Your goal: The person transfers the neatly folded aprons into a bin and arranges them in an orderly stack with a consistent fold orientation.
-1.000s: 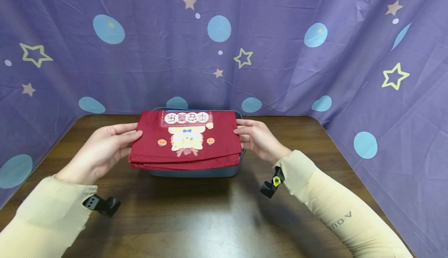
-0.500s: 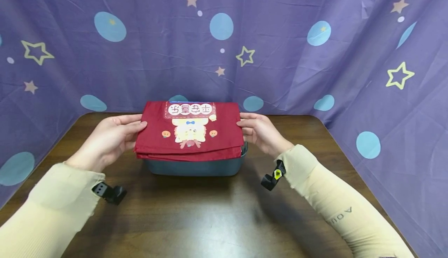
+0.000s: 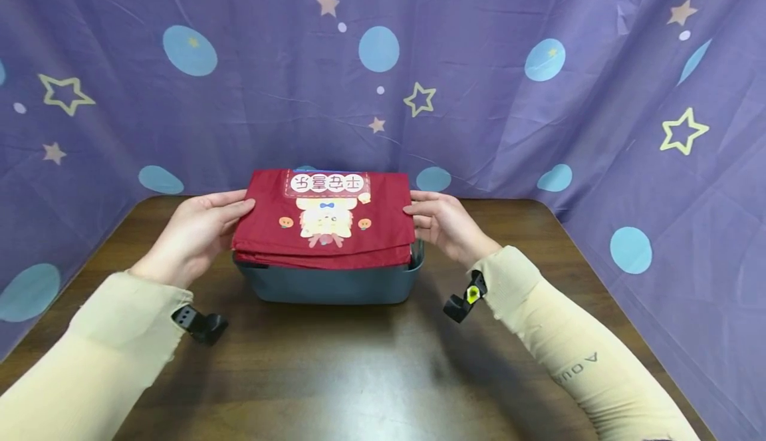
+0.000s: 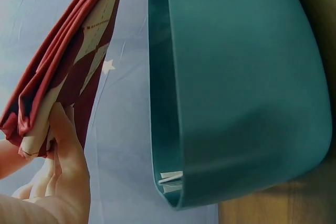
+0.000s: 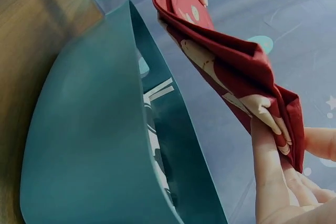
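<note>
A folded red cloth [image 3: 323, 218] with a cartoon animal print and white lettering circles hangs over a blue-green bin [image 3: 329, 286]. My left hand [image 3: 194, 235] pinches the cloth's left end, thumb on top and fingers beneath. At the opposite end my right hand [image 3: 445, 228] grips it the same way. Several folded layers of the cloth [image 5: 231, 61] show in the right wrist view, with a gap between them and the bin [image 5: 100, 124]. From the left wrist, the cloth [image 4: 68, 66] also stands apart from the bin's rim.
Inside the bin lies a black-and-white item [image 5: 152, 135] with pale strips, mostly hidden by the wall. The bin stands on a dark wooden table [image 3: 335, 368], near its back edge. A purple curtain [image 3: 467, 128] with stars and dots hangs behind and at the sides.
Both hands have raised the red cloth and shifted it slightly right, so more of the bin's front wall shows. The bin has stayed about where it was.
</note>
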The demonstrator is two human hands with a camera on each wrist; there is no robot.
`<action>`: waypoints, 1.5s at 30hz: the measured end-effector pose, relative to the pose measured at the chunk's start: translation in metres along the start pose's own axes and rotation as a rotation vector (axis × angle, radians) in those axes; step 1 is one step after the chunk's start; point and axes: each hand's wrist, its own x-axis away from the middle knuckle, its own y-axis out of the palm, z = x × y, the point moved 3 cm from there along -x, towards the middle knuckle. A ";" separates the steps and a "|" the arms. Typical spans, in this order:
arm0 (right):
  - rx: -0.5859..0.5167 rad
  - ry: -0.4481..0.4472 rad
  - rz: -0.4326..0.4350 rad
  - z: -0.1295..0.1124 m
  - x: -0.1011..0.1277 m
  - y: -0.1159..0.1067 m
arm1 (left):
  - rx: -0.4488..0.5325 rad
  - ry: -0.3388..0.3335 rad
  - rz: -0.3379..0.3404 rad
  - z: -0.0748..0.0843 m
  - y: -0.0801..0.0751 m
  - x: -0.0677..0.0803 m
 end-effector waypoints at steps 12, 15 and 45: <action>-0.027 0.002 -0.019 -0.001 -0.004 -0.003 | -0.018 -0.019 0.022 0.006 0.010 -0.006; -0.016 0.007 -0.031 -0.001 -0.005 -0.003 | -0.019 -0.022 0.022 0.006 0.011 -0.007; 0.013 0.028 0.004 0.010 -0.013 0.001 | -0.142 -0.088 0.032 -0.006 0.018 -0.021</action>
